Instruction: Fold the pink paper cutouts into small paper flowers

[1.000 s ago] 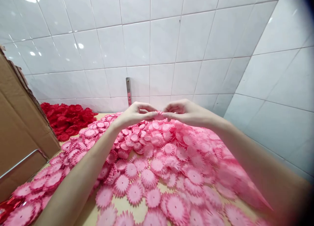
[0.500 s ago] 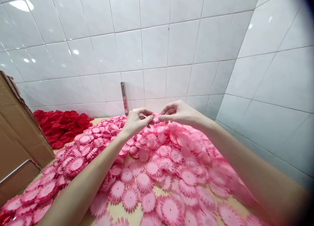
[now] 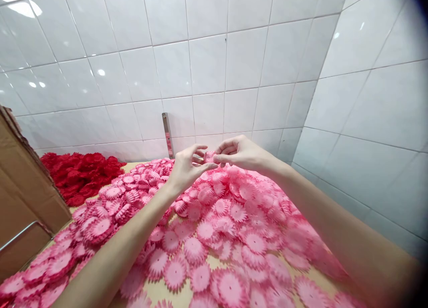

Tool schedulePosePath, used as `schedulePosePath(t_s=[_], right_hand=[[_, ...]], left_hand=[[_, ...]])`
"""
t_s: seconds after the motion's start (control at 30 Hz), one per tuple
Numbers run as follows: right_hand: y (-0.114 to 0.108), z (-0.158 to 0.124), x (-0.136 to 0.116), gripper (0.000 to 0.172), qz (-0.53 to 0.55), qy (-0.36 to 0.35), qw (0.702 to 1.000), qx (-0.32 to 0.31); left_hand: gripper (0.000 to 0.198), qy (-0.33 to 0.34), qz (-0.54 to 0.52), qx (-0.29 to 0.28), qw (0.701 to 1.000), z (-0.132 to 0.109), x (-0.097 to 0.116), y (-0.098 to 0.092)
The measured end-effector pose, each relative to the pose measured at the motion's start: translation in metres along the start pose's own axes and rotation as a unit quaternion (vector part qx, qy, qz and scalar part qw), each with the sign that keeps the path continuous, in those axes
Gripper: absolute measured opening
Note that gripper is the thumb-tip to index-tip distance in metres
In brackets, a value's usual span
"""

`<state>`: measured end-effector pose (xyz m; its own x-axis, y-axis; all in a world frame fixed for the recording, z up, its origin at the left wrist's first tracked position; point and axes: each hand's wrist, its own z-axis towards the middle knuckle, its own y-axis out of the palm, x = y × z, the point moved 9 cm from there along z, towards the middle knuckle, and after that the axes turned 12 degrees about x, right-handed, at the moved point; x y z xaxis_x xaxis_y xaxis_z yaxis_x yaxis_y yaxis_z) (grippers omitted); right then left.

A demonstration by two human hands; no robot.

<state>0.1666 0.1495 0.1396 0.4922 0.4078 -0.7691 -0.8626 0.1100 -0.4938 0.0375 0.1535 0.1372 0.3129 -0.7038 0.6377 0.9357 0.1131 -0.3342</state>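
Note:
In front of me, above the heap, my right hand (image 3: 243, 153) pinches a small pink fringed flower disc (image 3: 209, 157) between thumb and fingers. The disc looks curled up at its edge. My left hand (image 3: 186, 166) is on the disc's other side, with thumb and fingers spread apart around it; whether a fingertip touches it I cannot tell. Below both hands spreads a big heap of pink flower discs (image 3: 204, 230), round with toothed, darker edges and a small hole in the middle.
A pile of red flower pieces (image 3: 83, 172) lies at the back left. Beside it stands a cardboard box (image 3: 28, 187) with a metal wire handle. White tiled walls (image 3: 207, 67) rise behind and to the right, with a metal strip (image 3: 167, 134) upright against the back one.
My left thumb and fingers have parted from their pinch on the disc. The disc's edge now appears more curled, and my right hand keeps hold of it. The view has shifted slightly.

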Motion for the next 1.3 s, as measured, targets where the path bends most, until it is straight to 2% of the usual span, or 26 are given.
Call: schedulePosePath(t_s=[0.1, 0.2, 0.4, 0.8, 0.93, 1.1, 1.3], right_hand=[[0.004, -0.001, -0.003, 0.018, 0.026, -0.007, 0.999, -0.038], [0.005, -0.002, -0.004, 0.019, 0.045, -0.011, 0.997, -0.059], [0.008, -0.005, -0.007, 0.034, 0.088, -0.014, 0.992, -0.092], [0.007, -0.007, -0.003, 0.037, 0.133, 0.008, 0.986, -0.104], [0.007, -0.008, -0.004, 0.037, 0.138, 0.006, 0.984, -0.109], [0.005, -0.006, 0.0, 0.038, 0.125, 0.013, 0.987, -0.105], [0.002, -0.006, 0.001, 0.036, 0.108, 0.018, 0.99, -0.092]], left_hand=[[0.039, -0.027, -0.025, -0.02, 0.999, -0.002, -0.003, 0.003], [0.043, -0.07, -0.051, -0.018, 0.996, -0.002, -0.008, 0.0], [0.04, -0.095, -0.068, -0.069, 0.991, -0.002, -0.009, 0.004], [0.026, -0.125, -0.136, -0.118, 0.976, -0.008, -0.006, 0.014], [0.032, -0.136, -0.138, -0.13, 0.972, -0.008, -0.009, 0.013], [0.05, -0.14, -0.121, -0.142, 0.973, -0.007, -0.014, 0.01], [0.042, -0.121, -0.148, -0.16, 0.968, -0.006, -0.003, 0.009]])
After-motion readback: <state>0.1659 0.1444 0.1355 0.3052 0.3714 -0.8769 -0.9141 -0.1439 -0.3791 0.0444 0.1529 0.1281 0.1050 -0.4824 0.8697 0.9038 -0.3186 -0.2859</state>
